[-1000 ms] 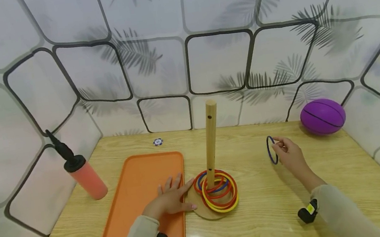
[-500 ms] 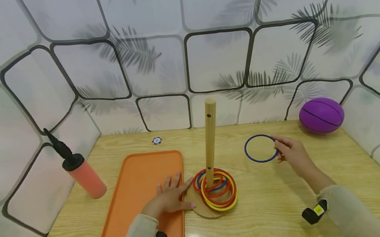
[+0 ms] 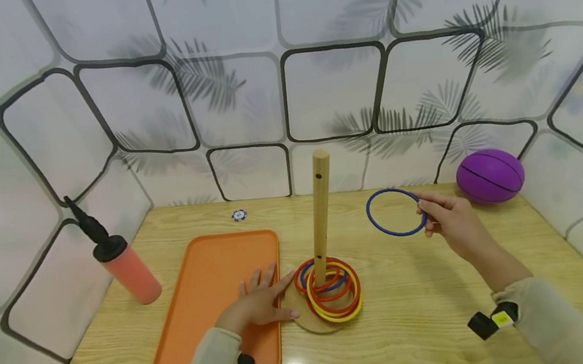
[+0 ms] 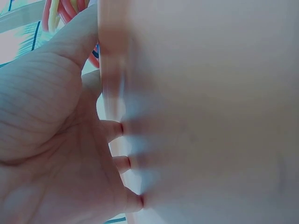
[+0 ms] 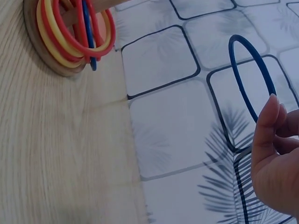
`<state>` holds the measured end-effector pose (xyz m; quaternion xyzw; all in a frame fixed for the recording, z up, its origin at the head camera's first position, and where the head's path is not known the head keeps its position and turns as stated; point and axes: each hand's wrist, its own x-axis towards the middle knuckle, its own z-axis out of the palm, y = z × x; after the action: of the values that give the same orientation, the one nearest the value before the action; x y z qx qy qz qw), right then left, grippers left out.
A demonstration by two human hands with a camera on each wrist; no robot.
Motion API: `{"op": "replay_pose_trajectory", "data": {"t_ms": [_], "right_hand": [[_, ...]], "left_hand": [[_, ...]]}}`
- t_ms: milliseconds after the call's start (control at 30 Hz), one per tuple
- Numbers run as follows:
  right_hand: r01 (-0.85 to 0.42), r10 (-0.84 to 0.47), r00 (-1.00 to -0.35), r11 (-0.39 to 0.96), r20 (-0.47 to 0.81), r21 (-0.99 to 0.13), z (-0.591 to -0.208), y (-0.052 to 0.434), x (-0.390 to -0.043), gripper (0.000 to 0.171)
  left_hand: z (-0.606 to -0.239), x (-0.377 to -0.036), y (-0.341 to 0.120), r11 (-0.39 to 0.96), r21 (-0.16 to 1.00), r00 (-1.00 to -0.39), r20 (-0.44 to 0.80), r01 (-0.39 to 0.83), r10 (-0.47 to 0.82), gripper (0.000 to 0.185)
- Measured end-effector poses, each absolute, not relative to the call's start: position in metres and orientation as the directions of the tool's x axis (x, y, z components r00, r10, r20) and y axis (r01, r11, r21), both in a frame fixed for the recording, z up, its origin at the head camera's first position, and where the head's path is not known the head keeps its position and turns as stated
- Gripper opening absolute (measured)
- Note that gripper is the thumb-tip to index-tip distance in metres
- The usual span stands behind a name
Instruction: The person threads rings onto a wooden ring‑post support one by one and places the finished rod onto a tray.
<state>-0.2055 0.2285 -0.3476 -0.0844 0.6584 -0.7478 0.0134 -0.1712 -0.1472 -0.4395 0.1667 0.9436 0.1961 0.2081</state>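
My right hand [image 3: 454,223] pinches a thin blue ring [image 3: 400,234] between thumb and fingers, holding it tilted above the table. In the right wrist view the same ring [image 5: 241,87] stands up from the fingertips. A wooden post [image 3: 321,209] rises from a round wooden base [image 3: 307,322]. Red, yellow and blue rings [image 3: 359,287] lie stacked loosely round its foot. My left hand [image 3: 255,308] is spread over the right edge of an orange tray [image 3: 219,259], thumb and index finger reaching to the base. The left wrist view shows its other fingertips touching the tray.
A pink hand pump [image 3: 132,273] with a black top stands at the left. Behind the tray lies a poker chip [image 3: 239,215]. A purple ball [image 3: 490,176] sits at the back right corner. Patterned wall panels bound the wooden table [image 3: 399,327].
The blue ring has turned from edge-on to a wide oval and risen slightly with my right hand. My left hand and the stacked rings stay in place.
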Motion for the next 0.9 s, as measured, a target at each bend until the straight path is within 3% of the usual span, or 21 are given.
{"op": "replay_pose_trajectory", "data": {"t_ms": [533,900], "right_hand": [[-0.091,-0.248,-0.950,-0.358,0.188,-0.929,-0.272,0.221,-0.187,0.023],[0.002,-0.343,-0.925,-0.432,0.163,-0.902,-0.222,0.217,-0.188,0.024]], "left_hand": [[-0.441,-0.172,-0.148,0.863,0.445,-0.857,-0.322,0.238,0.402,0.081],[-0.440,-0.172,-0.147,0.866,0.443,-0.855,-0.331,0.233,0.400,0.082]]}}
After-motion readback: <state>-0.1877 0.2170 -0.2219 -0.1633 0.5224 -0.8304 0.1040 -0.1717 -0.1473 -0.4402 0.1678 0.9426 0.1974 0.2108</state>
